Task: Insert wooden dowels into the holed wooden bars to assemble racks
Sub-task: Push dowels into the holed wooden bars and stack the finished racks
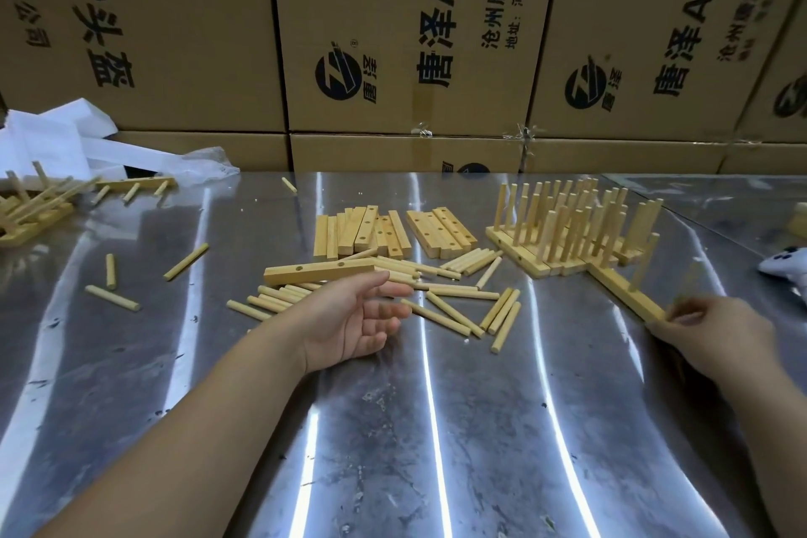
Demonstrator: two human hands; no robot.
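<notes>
My left hand (pixel 358 319) lies palm up and open over loose dowels (pixel 458 306), its fingertips beside the right end of a single holed bar (pixel 314 273). My right hand (pixel 707 332) grips the near end of a bar with upright dowels (pixel 629 295), which angles away toward the finished racks (pixel 567 232). One dowel near my right fingers is blurred. Two piles of bare holed bars (pixel 367 232) lie at centre, behind the dowels.
The shiny metal table (pixel 436 428) runs to a wall of cardboard boxes (pixel 393 35). At far left are white foam pieces (pixel 65 135) and more assembled racks (pixel 30 210). Stray dowels (pixel 111 297) lie left of centre. A white object (pixel 786 269) sits at the right edge.
</notes>
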